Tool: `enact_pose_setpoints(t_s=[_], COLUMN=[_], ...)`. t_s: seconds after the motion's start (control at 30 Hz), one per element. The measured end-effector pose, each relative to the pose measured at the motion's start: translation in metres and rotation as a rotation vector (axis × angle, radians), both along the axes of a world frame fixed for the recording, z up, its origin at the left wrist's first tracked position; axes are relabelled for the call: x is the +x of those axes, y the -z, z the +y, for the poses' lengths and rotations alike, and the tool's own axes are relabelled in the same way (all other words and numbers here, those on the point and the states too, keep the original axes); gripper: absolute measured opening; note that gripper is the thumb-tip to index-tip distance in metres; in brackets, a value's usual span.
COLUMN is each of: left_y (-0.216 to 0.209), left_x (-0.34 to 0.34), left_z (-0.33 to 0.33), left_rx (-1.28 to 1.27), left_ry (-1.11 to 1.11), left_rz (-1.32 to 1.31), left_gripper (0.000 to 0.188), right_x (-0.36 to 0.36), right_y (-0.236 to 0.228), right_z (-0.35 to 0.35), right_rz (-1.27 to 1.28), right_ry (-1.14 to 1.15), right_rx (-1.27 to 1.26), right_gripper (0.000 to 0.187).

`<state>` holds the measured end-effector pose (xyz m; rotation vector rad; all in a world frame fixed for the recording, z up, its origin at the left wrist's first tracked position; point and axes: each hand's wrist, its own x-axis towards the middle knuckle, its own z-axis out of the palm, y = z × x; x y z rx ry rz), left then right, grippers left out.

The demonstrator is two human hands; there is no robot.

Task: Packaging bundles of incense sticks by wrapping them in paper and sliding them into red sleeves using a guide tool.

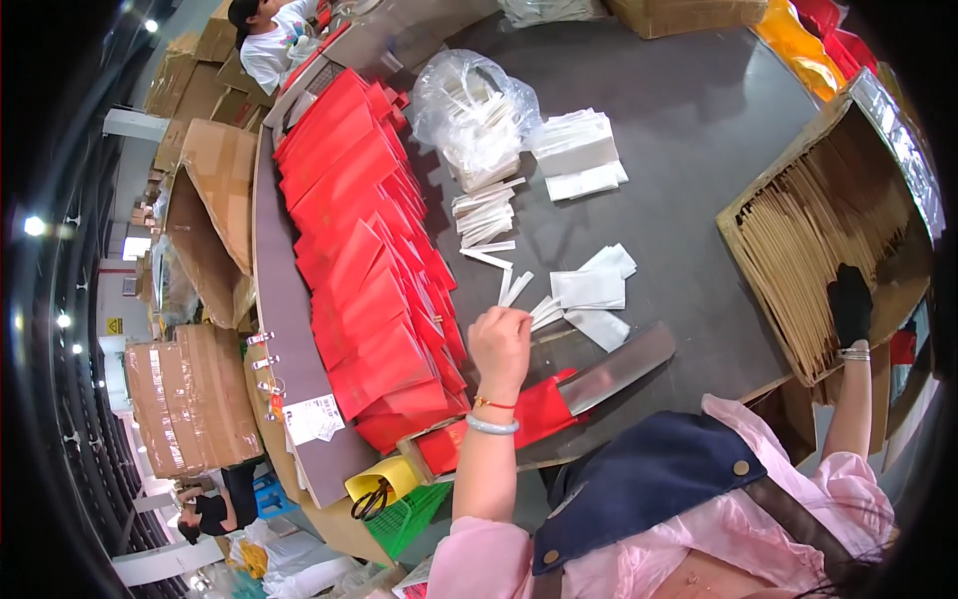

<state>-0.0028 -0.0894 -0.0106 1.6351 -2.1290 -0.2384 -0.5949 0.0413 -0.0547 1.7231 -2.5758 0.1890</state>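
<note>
My left hand (500, 344) is bare, with a red cord and a pale bangle at the wrist. Its fingers are drawn together over the table beside loose white strips (515, 290); whether something thin is between them is not visible. A small stack of white packets (589, 290) lies just right of it. On the far right my right hand (851, 309), in a black glove, reaches into an open carton (758, 285) and rests at the row of upright brown cardboard sheets (813, 235). Its dark fingers cannot be told apart.
Overlapping red bags (364, 240) line the table's left side. Beyond my left hand stand a clear plastic bag (469, 100) of white strips and another white packet stack (577, 150). A metal plate (624, 369) with red cloth lies in front of me. Other people are at the far left.
</note>
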Motion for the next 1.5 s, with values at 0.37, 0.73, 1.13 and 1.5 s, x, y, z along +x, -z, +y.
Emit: enact_pose_setpoints(t_s=[0.37,0.73,1.13,1.5], left_y=[0.018,-0.04,-0.028,-0.015], left_x=[-0.045,-0.045,-0.01,-0.04], left_z=[-0.033,0.046,0.116,0.101], left_rx=[0.133,0.569,0.279,0.203], left_ry=[0.222,0.105,0.076,0.128], left_rz=[0.077,0.387,-0.02,-0.001], left_gripper=[0.026,0.019,0.071,0.067], right_x=[0.007,0.252,0.278,0.368], right_y=[0.008,-0.041,-0.029,-0.034], right_z=[0.001,-0.047,-0.073,-0.055], right_rz=[-0.073,-1.693,-0.386,-1.357], right_ry=[0.159,-0.364,-1.037,-0.817], right_rx=[-0.357,-0.346,0.173,0.201], right_gripper=[0.033,0.015,0.026,0.021])
